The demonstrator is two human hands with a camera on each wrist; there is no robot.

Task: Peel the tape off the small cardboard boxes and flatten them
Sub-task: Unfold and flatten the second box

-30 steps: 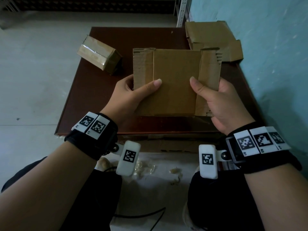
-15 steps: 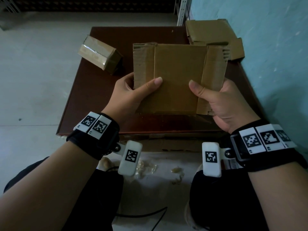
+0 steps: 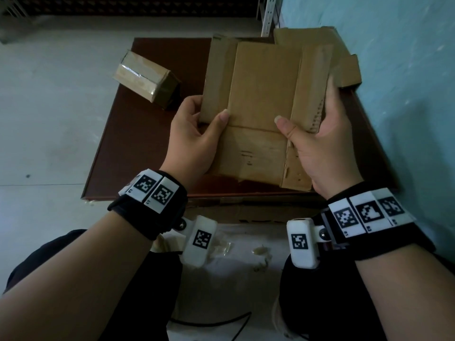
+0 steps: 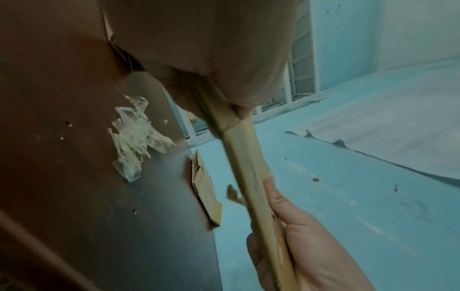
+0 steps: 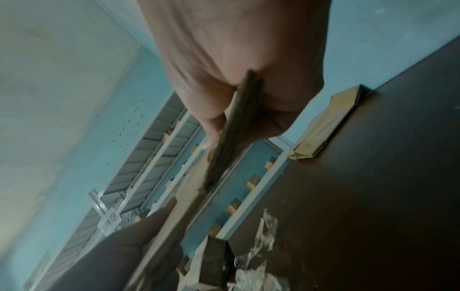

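A flattened brown cardboard box [image 3: 261, 99] is held up above the dark brown table [image 3: 138, 134]. My left hand [image 3: 197, 134] grips its left edge, thumb on the front face. My right hand [image 3: 317, 141] grips its right edge, thumb on the front and fingers behind. In the left wrist view the flattened box [image 4: 248, 177] shows edge-on between both hands. The right wrist view shows its edge [image 5: 231, 133] pinched in my right hand [image 5: 224, 69]. A small taped box [image 3: 145, 78] stands at the table's far left.
Flattened cardboard [image 3: 344, 67] lies at the table's far right against the blue wall [image 3: 406, 70]. Crumpled clear tape [image 4: 134, 137] lies on the table. More tape scraps [image 3: 221, 244] lie on the floor between my knees. A metal shelf post [image 3: 269, 13] stands behind the table.
The flattened box has been lifted and moved away from me, now showing a lower panel. My right hand has slid up along its right edge. My left hand keeps its grip.
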